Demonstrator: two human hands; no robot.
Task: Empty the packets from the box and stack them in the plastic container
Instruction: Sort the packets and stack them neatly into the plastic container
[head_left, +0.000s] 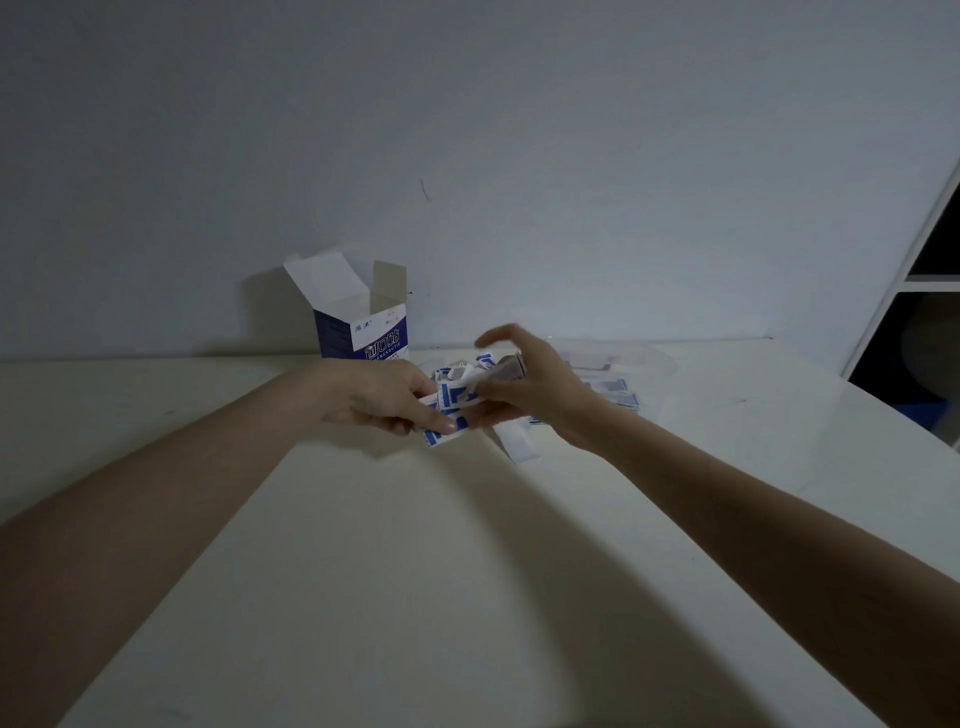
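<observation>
A blue and white cardboard box (363, 332) stands upright at the back of the table, its top flaps open. Between my hands is a bunch of blue and white packets (457, 397). My left hand (379, 397) pinches the packets from the left, thumb on top. My right hand (524, 384) holds them from the right, its index finger raised and extended. More packets (485, 361) lie loose on the table behind my hands. A clear plastic container (623, 364) sits to the right, with several packets (615, 392) in it.
A white paper strip (517, 441) lies on the table below my right hand. A white shelf unit (924, 291) with dark compartments stands at the right edge. A plain wall rises right behind the white table (415, 571).
</observation>
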